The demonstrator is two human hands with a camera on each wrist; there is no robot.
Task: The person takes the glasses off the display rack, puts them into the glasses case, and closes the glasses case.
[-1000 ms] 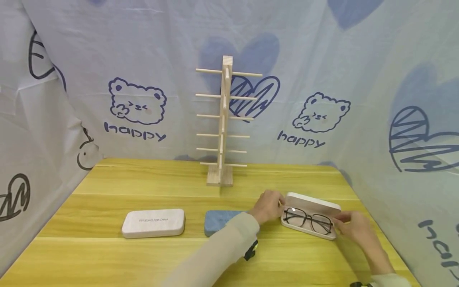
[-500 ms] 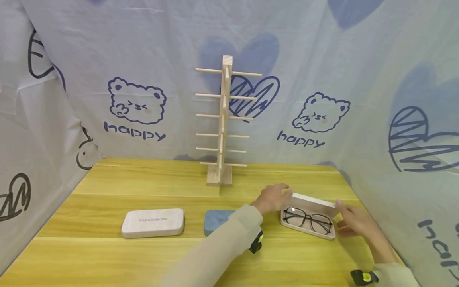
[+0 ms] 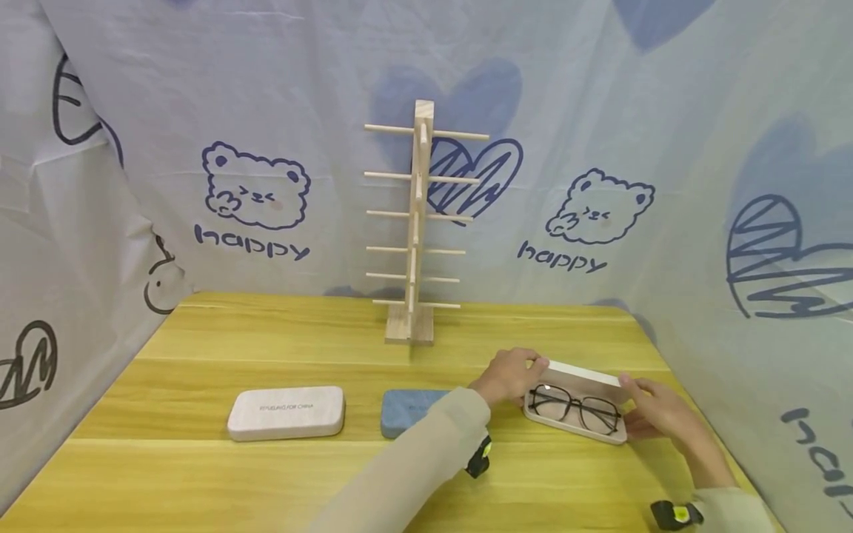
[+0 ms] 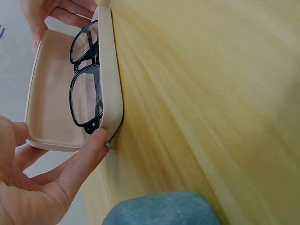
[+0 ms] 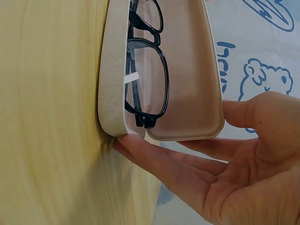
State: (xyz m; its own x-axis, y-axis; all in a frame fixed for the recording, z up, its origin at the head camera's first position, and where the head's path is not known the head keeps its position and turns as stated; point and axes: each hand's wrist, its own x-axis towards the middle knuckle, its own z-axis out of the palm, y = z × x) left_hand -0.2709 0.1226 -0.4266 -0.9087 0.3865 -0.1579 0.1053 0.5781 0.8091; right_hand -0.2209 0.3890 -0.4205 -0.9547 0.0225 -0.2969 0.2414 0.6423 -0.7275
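A pale eyeglass case point(image 3: 566, 427) stands open at the right of the table, its pinkish lining showing. Inside lies a pair of black-framed glasses point(image 3: 571, 403), lenses toward me. My left hand point(image 3: 509, 376) holds the case's left end, with the thumb at the edge of the raised lid point(image 4: 56, 89) and fingertips against the base. At the opposite end my right hand point(image 3: 660, 411) grips likewise; in the right wrist view its thumb touches the lid's edge and its fingers point(image 5: 154, 157) reach under the base corner. A small white tag shows on one temple point(image 5: 132, 77) of the glasses.
A blue case point(image 3: 406, 411) sits left of the open one, partly behind my left sleeve. Farther left lies a closed white case point(image 3: 286, 412) with printed lettering. A wooden peg stand point(image 3: 413, 222) rises at the table's back, before a patterned curtain point(image 3: 333, 148).
Both hands have shifted from the sides of the case up to the lid's edge, thumbs now on it. The lid has tipped slightly forward. The glasses stay in place.
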